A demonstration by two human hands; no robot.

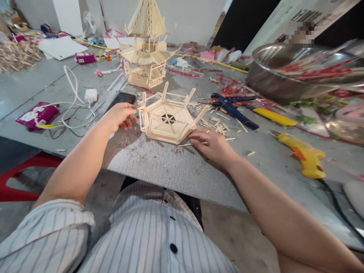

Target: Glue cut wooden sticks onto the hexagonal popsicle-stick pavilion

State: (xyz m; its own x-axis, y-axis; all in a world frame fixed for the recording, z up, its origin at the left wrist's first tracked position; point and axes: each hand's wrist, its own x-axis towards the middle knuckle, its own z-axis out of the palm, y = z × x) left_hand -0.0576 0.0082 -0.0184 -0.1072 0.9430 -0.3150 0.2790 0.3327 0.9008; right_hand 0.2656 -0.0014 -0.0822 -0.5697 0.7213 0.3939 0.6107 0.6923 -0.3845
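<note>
A hexagonal frame of pale wooden sticks (166,129), with a spoked opening in its middle and several short posts standing up from it, lies on the table in front of me. My left hand (121,116) is at its left edge, fingers loosely bent and apart, with nothing seen in them; whether the fingertips touch the frame I cannot tell. At the frame's near right corner is my right hand (213,146), low over the table. Its fingers are closed on a thin wooden stick (184,145), whose end sticks out to the left.
A pagoda model of sticks (146,57) stands behind. To the right are blue-handled cutters (234,110), a yellow knife (274,116), a yellow glue gun (303,153) and a metal basin (273,76). A phone (122,99) and a white charger (91,95) lie left.
</note>
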